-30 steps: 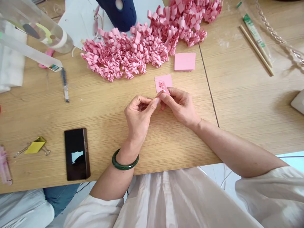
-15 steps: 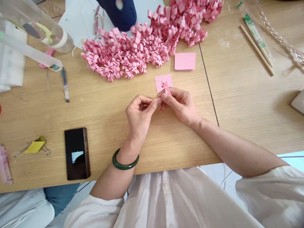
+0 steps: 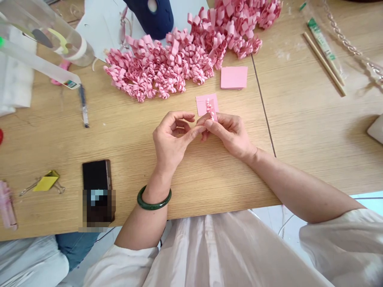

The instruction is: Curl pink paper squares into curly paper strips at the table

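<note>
A small pink paper piece with a curled fringe (image 3: pixel 212 113) is pinched between the thumb and fingers of my right hand (image 3: pixel 235 133). My left hand (image 3: pixel 173 133) wears a dark green bangle on its wrist. Its index finger is lifted apart from the thumb, and the thumb tip reaches the right fingertips beside the paper. Nothing shows between the left fingers. Just beyond the hands lies a pink paper square (image 3: pixel 202 105), partly covered by the fringed piece. Farther back is a stack of pink paper slips (image 3: pixel 234 77).
A heap of curled pink paper flowers (image 3: pixel 167 56) spreads along the back, by a dark blue cup (image 3: pixel 155 20). Leftward are a phone (image 3: pixel 96 173), a binder clip (image 3: pixel 46 181), a pen (image 3: pixel 83 107) and a clear bottle (image 3: pixel 56 34). Wooden sticks (image 3: pixel 324 63) lie at right.
My left index finger has lifted away from the thumb, and the left hand has shifted slightly left. My right hand keeps its pinch on the fringed paper, more of whose curls now show.
</note>
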